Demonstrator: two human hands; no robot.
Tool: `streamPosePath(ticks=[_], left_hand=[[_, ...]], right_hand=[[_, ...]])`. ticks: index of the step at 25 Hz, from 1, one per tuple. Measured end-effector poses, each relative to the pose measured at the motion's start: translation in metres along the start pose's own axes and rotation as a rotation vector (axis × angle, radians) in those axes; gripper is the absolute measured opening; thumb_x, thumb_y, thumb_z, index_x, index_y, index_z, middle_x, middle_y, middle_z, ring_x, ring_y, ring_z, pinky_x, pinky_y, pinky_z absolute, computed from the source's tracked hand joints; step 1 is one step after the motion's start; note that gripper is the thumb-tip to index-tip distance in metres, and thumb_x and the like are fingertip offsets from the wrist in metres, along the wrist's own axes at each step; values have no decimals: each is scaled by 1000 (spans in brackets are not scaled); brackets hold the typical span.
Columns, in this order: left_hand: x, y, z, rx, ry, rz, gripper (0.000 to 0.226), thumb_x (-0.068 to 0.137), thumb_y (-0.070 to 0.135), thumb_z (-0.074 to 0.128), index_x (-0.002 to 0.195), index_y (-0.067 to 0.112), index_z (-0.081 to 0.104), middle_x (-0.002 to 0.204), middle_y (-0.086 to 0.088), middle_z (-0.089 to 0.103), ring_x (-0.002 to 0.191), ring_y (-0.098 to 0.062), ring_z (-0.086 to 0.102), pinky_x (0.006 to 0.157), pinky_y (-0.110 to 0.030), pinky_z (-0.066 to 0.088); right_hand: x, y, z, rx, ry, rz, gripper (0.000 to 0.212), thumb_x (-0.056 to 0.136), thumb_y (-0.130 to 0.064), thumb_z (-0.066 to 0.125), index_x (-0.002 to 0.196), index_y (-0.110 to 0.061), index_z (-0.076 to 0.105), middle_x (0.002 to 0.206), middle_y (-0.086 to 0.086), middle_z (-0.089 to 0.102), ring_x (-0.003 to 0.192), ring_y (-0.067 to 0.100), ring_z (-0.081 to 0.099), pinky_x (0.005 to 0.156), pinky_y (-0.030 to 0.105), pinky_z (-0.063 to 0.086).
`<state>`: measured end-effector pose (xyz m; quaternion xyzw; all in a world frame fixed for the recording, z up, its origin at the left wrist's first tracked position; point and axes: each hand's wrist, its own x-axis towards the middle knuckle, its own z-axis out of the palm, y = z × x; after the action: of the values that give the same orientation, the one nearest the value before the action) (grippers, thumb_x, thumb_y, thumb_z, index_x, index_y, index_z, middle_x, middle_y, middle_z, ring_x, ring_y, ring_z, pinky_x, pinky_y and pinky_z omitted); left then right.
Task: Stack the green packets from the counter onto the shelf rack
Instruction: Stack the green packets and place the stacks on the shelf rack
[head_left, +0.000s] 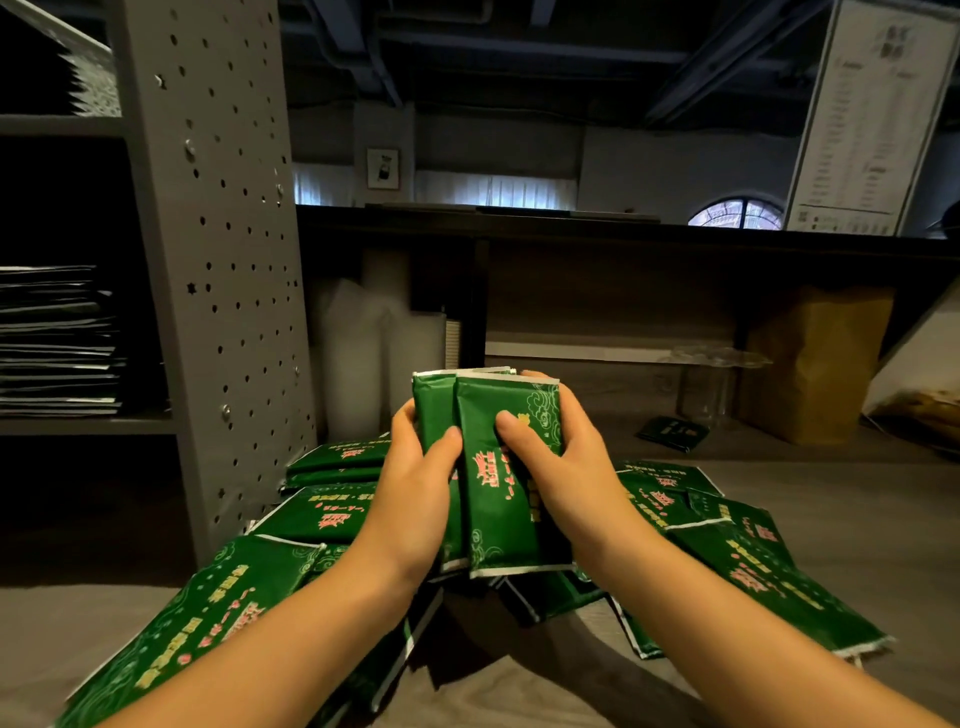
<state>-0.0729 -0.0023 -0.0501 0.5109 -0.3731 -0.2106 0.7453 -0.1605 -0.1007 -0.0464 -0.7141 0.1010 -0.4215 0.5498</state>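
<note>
Green foil packets with pink and yellow print fill the middle of the view. A held bundle (493, 499) of several such packets stands upright above the table (857, 519), its white sealed edges at top and bottom. The left hand (415, 493) grips the bundle's left side, thumb pressed on the front and fingers curled behind. The right hand (566, 467) grips the right side in the same way, thumb on the front packet and fingertips showing over the top edge. Both forearms reach in from the bottom of the view.

Beneath and around the hands, loose packets (208, 613) lie scattered flat on the grey table, overlapping one another to the left and to the right of the arms. One lone packet (672, 434) lies apart, farther back on the right.

On the left stands the shelf rack (223, 260), grey metal with a perforated upright side panel right beside the scattered heap. One of its shelves holds a tall pile of stacked packets (57, 343), dark and seen edge-on; whether they are the same green kind cannot be told in the dim light.

Behind the table, pale plastic-wrapped columns (363, 353) stand upright beside the rack. Farther right sit clear plastic cups (711, 374) and a brown paper bag (815, 364). A white printed board (872, 114) leans at the upper right.
</note>
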Motion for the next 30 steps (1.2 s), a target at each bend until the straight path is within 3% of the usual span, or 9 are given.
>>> streamPosePath(ticks=[5,8,11,15,19,21,25,27,30], left_hand=[[-3,-2,2,-55,-71,-78,38,93,52,40,121,29,52,109,-3,69,95,-17,69,79,-40,56],[-9,-4,4,-33,-87,-46,35,82,50,49,115,38,47,108,4,69,98,-13,68,84,-37,54],[-14,-3,8,22,-104,15,69,65,50,56,130,34,37,118,7,64,107,-9,63,94,-36,50],[-7,-1,9,64,-82,-15,50,82,25,63,127,29,39,108,3,67,98,-13,67,88,-37,53],[8,3,11,57,-56,-52,41,89,22,60,124,25,40,106,-1,66,93,-18,68,81,-38,56],[15,5,15,66,-54,-37,44,90,22,60,128,24,39,107,0,65,93,-18,67,79,-37,56],[27,8,15,98,-88,50,43,92,14,56,131,23,40,110,-1,64,90,-13,67,69,-28,58],[32,9,9,90,-66,64,37,94,12,53,126,25,42,106,1,64,83,-8,68,64,-24,57],[34,4,1,108,10,79,35,94,12,52,127,20,43,102,-1,64,81,-11,66,60,-20,56]], right_hand=[[-4,3,6,-58,-19,1,62,91,-30,60,140,-43,25,125,-7,58,112,8,59,97,37,50],[-6,6,11,-137,11,-18,65,90,-38,58,142,-45,20,135,-6,46,120,5,49,106,37,40],[-9,2,16,-158,30,-8,62,95,-37,47,146,-42,11,135,-13,29,113,-14,36,99,15,29],[1,1,7,-159,-25,65,54,100,-40,28,148,-43,1,131,-21,17,123,-2,26,104,24,23],[13,5,-7,-160,-53,22,56,93,-61,29,145,-49,12,148,-13,31,135,13,36,111,43,32],[17,5,-18,-199,-26,-29,50,98,-54,27,146,-43,21,141,-18,41,130,8,42,109,38,35],[23,-3,-40,-207,45,126,34,103,-24,30,131,-19,48,98,-2,59,83,11,59,66,28,50],[25,0,-48,-429,24,194,28,101,-16,36,117,-14,59,90,3,61,75,14,58,62,30,49],[28,8,-59,-1103,-150,231,25,97,-27,44,114,-18,60,110,6,65,100,24,61,86,39,51]])
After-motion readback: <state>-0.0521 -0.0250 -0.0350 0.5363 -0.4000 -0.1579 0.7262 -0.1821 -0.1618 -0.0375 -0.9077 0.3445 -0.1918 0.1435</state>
